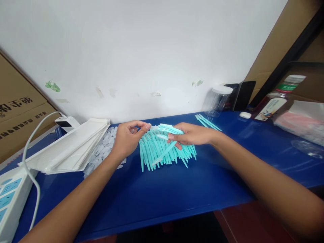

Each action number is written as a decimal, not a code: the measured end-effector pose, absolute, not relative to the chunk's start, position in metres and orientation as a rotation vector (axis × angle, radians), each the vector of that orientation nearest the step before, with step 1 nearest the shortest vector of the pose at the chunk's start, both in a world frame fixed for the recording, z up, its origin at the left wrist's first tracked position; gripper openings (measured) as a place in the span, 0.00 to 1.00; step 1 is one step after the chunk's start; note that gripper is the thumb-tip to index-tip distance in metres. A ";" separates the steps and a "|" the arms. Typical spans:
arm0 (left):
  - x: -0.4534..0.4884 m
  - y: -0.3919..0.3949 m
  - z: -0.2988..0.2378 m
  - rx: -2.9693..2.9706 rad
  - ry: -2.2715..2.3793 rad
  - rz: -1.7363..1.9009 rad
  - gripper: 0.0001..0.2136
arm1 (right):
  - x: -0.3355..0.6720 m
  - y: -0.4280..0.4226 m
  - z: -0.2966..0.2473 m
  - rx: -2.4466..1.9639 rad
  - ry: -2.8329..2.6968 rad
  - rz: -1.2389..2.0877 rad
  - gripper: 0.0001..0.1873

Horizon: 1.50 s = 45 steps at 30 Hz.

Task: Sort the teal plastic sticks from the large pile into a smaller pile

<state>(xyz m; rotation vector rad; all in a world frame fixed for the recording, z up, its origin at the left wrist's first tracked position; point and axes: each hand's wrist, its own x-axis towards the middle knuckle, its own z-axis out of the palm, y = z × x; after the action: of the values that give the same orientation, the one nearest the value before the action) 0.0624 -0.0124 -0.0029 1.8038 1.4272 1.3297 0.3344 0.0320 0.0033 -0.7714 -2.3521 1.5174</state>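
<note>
Teal plastic sticks (pixel 162 148) lie in a loose, fanned pile on the blue table (pixel 177 192), directly under and between your two hands. Your right hand (pixel 192 134) rests over the pile's upper right part. Its grip is closed on a single stick (pixel 164 153), pinched between thumb and fingers, with most of its length showing below them. Your left hand (pixel 129 136) sits at the pile's left edge. Its thumb and forefinger are pinched together at the top of the pile, so that grip is closed too, but whatever it nips is too small to tell.

Just left of your left hand, partly hidden by the wrist, lies a heap of clear caps (pixel 100 153), with a stack of white paper sleeves (pixel 73 145) touching its far side. A power strip (pixel 10 195) with a white cable (pixel 34 168) sits at the near left corner. Behind your right hand, a few loose sticks (pixel 208 122) lie near a clear jar (pixel 217 101) with a white lid, and a dark phone (pixel 244 95) leans just beside the jar.

Most sticks in the pile run from the wall toward you, narrow ends nearest you, spreading out like a fan. The single stick slants instead, its long axis running from your fingers down and to the left, crossing the others diagonally.
</note>
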 end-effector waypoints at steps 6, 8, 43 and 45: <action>0.063 -0.011 -0.005 1.812 1.445 1.319 0.17 | 0.333 0.029 0.006 -0.768 -2.398 1.485 0.23; 0.064 -0.011 -0.005 1.806 1.447 1.316 0.19 | 0.333 0.029 0.007 -0.769 -2.406 1.475 0.23; 0.066 -0.016 0.003 1.752 1.333 1.213 0.20 | 0.336 0.031 0.005 -0.790 -2.368 1.597 0.24; 0.064 -0.014 0.001 1.741 1.334 1.219 0.21 | 0.336 0.031 0.006 -0.795 -2.372 1.593 0.24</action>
<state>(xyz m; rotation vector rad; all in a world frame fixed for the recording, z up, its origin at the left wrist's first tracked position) 0.0639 -0.0139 0.0010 1.7410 1.3338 1.2191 0.3359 0.0306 0.0057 -0.7952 -2.3715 1.5934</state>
